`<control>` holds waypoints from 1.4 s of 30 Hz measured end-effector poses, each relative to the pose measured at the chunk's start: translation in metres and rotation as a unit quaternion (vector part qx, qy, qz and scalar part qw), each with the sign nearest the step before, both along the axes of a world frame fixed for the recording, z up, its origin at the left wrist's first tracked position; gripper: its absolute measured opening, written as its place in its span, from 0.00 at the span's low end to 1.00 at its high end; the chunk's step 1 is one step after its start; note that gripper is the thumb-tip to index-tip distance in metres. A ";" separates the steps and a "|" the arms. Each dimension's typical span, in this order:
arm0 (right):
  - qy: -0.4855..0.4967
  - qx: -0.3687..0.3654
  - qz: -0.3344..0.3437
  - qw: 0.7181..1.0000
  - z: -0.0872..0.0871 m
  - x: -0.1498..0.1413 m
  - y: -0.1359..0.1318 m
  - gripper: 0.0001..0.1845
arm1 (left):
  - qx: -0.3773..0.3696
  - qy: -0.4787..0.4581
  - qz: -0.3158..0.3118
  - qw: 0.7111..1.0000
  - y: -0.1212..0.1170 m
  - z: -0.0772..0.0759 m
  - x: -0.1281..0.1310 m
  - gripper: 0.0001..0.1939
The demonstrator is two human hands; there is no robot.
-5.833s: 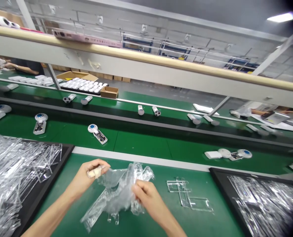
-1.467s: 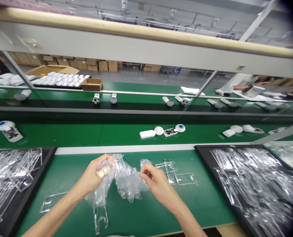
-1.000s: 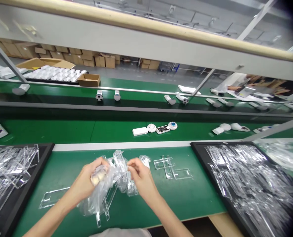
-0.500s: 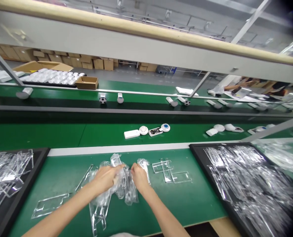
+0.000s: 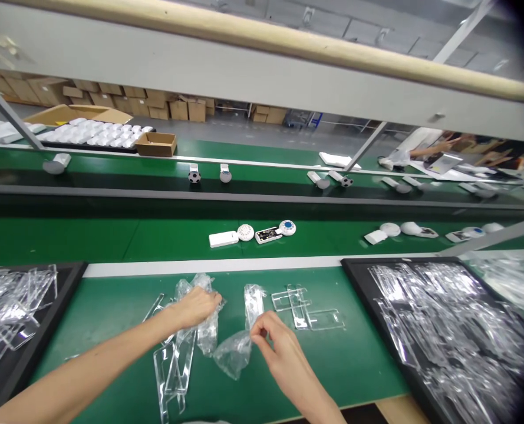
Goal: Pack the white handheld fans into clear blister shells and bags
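1. The right hand point(image 5: 279, 347) is pinching a crumpled clear plastic bag point(image 5: 233, 356) between thumb and fingers, and the bag is hanging loose just beside the fingertips, low over the tabletop point(image 5: 354, 359).
2. The left hand point(image 5: 195, 308) is closed around a bunch of clear film point(image 5: 207, 333), gripping it above the tabletop. The two hands are drawing apart, leaving a gap where they were meeting over the plastic, so the loose bag is now separating from the bunched film.
3. A clear acrylic stand point(image 5: 173, 368) is lying beneath the left forearm, and a narrow acrylic piece point(image 5: 253, 306) is sitting just above the right hand, with film around it.
4. Another set of clear acrylic parts point(image 5: 308, 309) is lying flat to the right, apart from the hands.
5. Black trays point(image 5: 379, 330) are flanking the work area, heaped with clear acrylic pieces.
6. Beyond the white strip, a green conveyor belt point(image 5: 111, 241) is carrying a white box point(image 5: 223, 238), a round white disc point(image 5: 245, 232), a circuit board point(image 5: 268, 235) and a blue-dialled disc point(image 5: 287, 228).
7. Farther off, cardboard boxes point(image 5: 155, 144) are standing beyond a second belt.
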State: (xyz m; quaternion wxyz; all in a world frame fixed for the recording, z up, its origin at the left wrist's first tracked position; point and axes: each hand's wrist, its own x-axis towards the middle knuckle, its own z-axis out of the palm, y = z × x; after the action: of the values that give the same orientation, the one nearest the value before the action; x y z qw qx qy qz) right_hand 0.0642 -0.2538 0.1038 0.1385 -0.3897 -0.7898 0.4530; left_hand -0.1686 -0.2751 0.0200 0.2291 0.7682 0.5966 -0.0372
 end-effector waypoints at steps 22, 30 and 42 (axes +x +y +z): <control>-0.095 -0.030 -0.006 0.995 -0.012 -0.053 0.048 0.13 | 0.023 -0.360 0.428 0.829 -0.061 0.048 -0.051 0.09; -0.293 0.045 0.012 0.955 -0.102 -0.103 0.042 0.09 | -0.027 -0.200 0.392 0.898 0.004 -0.014 -0.045 0.19; -0.140 0.043 0.023 0.989 -0.072 -0.079 0.032 0.09 | -0.080 -0.156 0.373 0.911 0.025 -0.004 -0.034 0.05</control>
State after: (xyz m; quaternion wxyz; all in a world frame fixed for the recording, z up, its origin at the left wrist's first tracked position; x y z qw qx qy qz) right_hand -0.0145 -0.2219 0.0319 0.0331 -0.4247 -0.8289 0.3626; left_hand -0.2023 -0.2498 0.0163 0.3772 0.4650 0.7913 0.1238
